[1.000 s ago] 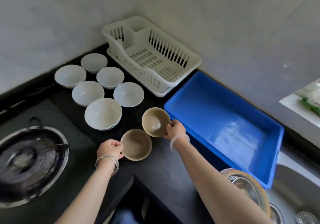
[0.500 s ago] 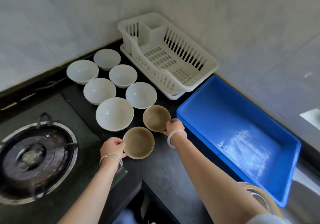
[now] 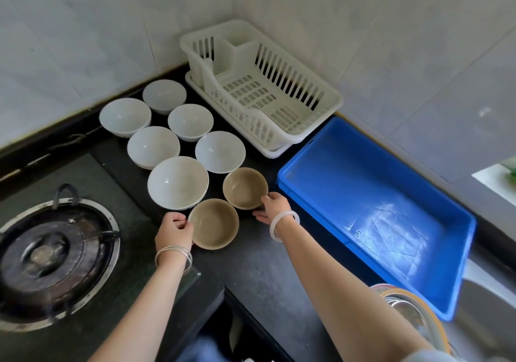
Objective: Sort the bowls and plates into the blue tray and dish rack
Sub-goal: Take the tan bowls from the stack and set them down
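Note:
Two brown bowls sit side by side on the dark counter. My left hand (image 3: 173,230) grips the left rim of the nearer brown bowl (image 3: 213,223). My right hand (image 3: 272,203) holds the right rim of the farther brown bowl (image 3: 245,188). Behind them stand several white bowls, the largest (image 3: 178,182) closest to the brown ones and another (image 3: 220,151) beside it. The white dish rack (image 3: 332,96) stands in the corner with nothing in it. The blue tray (image 3: 374,202) lies to the right of my right hand and holds nothing.
A gas burner (image 3: 50,252) takes up the lower left. A stack of plates (image 3: 413,311) shows at the lower right, partly behind my right arm, next to a metal sink (image 3: 488,305). Tiled walls close the corner behind the rack.
The farther brown bowl, tilted in my right hand a second ago, now sits level on the counter beside the nearer one. My left hand has stayed on its bowl.

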The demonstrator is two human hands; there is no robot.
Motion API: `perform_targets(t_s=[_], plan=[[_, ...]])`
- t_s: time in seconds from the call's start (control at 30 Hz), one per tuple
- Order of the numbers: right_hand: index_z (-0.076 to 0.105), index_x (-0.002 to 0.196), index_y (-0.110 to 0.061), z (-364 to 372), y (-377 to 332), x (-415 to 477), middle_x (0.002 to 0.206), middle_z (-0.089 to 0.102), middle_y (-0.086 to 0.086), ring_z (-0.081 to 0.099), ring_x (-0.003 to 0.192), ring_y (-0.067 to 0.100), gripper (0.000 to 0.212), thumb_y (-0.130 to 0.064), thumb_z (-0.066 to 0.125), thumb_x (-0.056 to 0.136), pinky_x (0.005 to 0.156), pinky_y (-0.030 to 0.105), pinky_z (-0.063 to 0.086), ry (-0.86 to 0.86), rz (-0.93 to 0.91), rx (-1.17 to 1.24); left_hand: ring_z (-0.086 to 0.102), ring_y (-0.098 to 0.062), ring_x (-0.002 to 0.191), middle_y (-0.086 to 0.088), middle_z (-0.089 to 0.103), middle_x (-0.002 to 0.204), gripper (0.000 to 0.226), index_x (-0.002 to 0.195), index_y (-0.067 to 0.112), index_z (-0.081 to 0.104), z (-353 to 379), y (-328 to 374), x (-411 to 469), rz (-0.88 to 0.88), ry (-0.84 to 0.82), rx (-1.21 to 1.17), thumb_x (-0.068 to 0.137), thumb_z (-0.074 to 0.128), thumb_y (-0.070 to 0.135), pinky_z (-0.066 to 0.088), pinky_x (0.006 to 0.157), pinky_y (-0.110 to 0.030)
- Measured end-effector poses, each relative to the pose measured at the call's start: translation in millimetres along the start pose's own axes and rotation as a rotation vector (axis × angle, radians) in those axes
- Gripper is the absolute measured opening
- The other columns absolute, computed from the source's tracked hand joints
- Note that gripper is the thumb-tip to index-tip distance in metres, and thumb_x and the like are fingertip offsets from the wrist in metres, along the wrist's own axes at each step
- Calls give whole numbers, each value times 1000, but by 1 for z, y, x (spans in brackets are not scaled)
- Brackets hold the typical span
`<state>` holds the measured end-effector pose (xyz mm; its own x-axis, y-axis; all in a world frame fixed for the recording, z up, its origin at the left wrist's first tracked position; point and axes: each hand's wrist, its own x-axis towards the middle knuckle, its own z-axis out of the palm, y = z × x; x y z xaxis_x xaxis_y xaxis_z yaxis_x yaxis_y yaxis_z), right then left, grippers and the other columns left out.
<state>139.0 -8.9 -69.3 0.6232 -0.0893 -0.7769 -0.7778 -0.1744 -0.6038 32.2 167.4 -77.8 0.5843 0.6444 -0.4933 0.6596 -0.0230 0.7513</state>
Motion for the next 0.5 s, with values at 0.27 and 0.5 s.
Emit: perform_targets(t_s=[0.27,0.5], plan=[[46,131,-23,-29,11,-25,123,57,6,67,89,18,39,-12,51,94,77,31,58,-7,-85,-38,54,-33,116,-16,57,128,39,124,7,55,-1,4,-31,204,1,274,86,55,9,43,98,-43],[57,104,-25,-94,42,-69,100,66,-2,67,73,13,18,-17,44,94,70,28,56,144,-363,-157,59,-25,108,-11,60,124,31,119,9,58,27,19,-85,350,-153,241,88,53,7,45,90,-32]])
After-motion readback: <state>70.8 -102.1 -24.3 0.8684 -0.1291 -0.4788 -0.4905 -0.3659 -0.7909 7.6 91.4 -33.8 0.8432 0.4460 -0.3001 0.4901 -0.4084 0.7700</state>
